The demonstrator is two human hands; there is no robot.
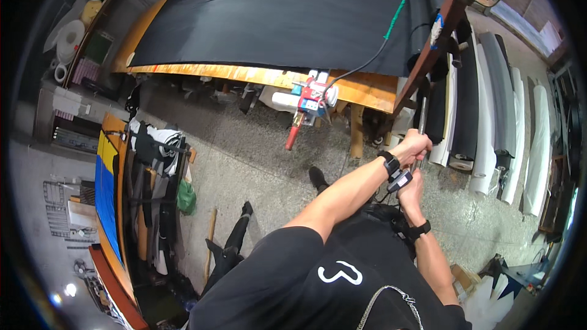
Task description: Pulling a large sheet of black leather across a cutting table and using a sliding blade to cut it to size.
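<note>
Here, seen from above, I stand on a grey floor [269, 171] with both arms stretched forward and to my right, holding a thin metal rod [423, 116]. My left hand [417, 144] is the farther one, its fingers wrapped tightly around the rod. My right hand [411, 191] is nearer my body, its fingers curled around the lower part of the same rod. The rod slants up and away from me, its far end near the dark rolls beside the right end of the table; whether it touches one of them I cannot tell. I wear a black watch [389, 163] on my left wrist and a black band [420, 230] on my right.

Ahead is a long table [244, 74] with an orange-brown edge, spread with smooth black fabric [275, 18]. At its near edge sits a red and white machine [313, 95] with a red handle [293, 137] pointing toward me; a dark cable [367, 63] runs up from it. A brown post [428, 64] leans across the table's right corner. Farther right lie long rolls: a black roll [466, 110], a grey roll [500, 98] and a white roll [537, 146].
</note>
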